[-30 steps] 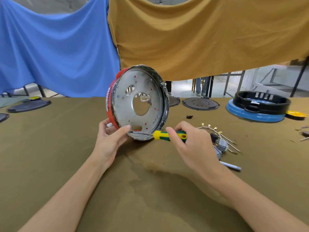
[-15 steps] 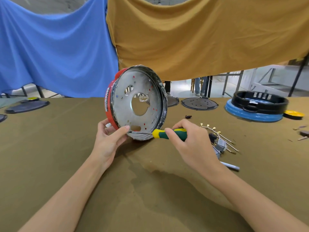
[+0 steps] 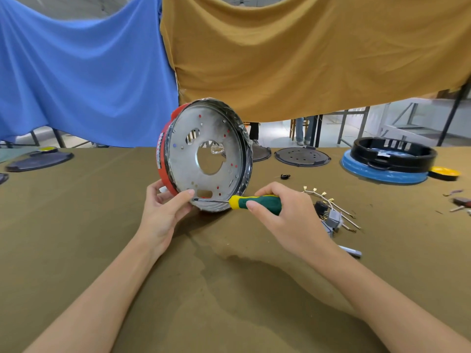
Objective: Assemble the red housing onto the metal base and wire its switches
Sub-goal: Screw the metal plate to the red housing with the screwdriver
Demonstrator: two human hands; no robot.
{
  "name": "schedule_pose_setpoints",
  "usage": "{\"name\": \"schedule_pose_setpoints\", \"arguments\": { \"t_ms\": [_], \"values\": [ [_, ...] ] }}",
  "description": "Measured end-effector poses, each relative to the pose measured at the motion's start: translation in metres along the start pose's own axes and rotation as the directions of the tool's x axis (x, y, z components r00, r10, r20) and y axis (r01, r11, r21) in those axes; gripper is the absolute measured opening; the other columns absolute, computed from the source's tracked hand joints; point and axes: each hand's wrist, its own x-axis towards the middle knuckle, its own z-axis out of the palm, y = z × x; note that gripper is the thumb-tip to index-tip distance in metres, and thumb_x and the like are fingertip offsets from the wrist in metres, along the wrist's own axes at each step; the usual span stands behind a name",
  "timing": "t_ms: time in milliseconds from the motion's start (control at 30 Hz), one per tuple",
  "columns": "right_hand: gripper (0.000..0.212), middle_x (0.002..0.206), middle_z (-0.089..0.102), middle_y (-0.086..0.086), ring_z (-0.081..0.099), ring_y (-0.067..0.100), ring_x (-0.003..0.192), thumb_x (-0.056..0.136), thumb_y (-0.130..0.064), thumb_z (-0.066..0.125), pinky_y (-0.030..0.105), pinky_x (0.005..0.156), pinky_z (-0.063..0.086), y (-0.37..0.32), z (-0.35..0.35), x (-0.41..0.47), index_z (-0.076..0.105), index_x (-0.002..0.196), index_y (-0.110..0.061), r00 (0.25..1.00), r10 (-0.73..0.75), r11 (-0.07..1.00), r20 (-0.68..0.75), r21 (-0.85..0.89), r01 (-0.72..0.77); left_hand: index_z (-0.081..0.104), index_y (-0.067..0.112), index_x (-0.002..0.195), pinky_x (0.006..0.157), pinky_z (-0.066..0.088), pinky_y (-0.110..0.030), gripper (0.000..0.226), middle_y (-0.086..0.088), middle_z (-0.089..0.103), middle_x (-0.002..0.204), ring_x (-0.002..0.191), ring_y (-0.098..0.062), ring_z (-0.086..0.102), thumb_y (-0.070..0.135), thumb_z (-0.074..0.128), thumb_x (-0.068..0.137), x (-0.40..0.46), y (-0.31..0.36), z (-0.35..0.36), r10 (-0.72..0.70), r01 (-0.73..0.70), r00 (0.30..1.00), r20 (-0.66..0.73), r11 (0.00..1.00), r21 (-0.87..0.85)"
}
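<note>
1. Left hand [image 3: 163, 212]: grip curled round the lower rim of the red housing [image 3: 164, 161], thumb pressed on the metal base [image 3: 209, 154]. The assembly stands on edge near the tabletop [image 3: 76, 212] centre, evidently to expose the underside.
2. Screwdriver [image 3: 252, 203]: tip set at the base's lower edge beside the thumb, apparently driving a screw.
3. Right hand [image 3: 285, 215]: grip wrapped round the green handle.
4. Switch wiring [image 3: 334, 212]: lies unconnected just right of that hand.
</note>
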Motion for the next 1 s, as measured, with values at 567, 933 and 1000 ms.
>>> {"name": "schedule_pose_setpoints", "arguments": {
  "t_ms": [567,933,1000],
  "values": [
    [0.015,0.065,0.065,-0.003,0.049,0.004,0.042,0.088,-0.039,0.068,0.018,0.041,0.034,0.003,0.004,0.0,0.07,0.083,-0.025,0.983,0.181,0.975,-0.012,0.131,-0.178,0.049,0.024,0.12,0.082,0.06,-0.037,0.052,-0.022,0.058,0.132,0.109,-0.028,0.069,0.0,0.075,0.082,-0.004,-0.002,0.0,0.014,-0.015,1.0,0.02,0.999,0.047],
    [0.012,0.055,0.056,-0.01,0.047,0.007,0.05,0.088,-0.031,0.07,0.013,0.048,0.031,0.002,0.003,0.002,0.067,0.079,-0.023,0.971,-0.037,0.998,-0.235,0.05,0.05,0.046,0.017,0.117,0.068,0.061,-0.032,0.044,-0.006,0.076,0.098,0.091,-0.021,0.075,0.0,0.072,0.086,0.0,0.004,0.0,-0.036,0.029,0.997,-0.071,0.994,-0.103],
    [0.009,0.062,0.062,-0.008,0.046,0.004,0.05,0.09,-0.03,0.068,0.014,0.049,0.034,0.005,-0.003,0.007,0.069,0.081,-0.026,0.963,0.071,0.985,-0.26,0.168,-0.027,0.046,0.017,0.116,0.068,0.061,-0.033,0.042,-0.011,0.074,0.106,0.09,-0.02,0.075,0.001,0.071,0.087,0.001,0.006,-0.001,-0.054,0.041,0.995,-0.089,0.989,-0.14]
  ]
}}
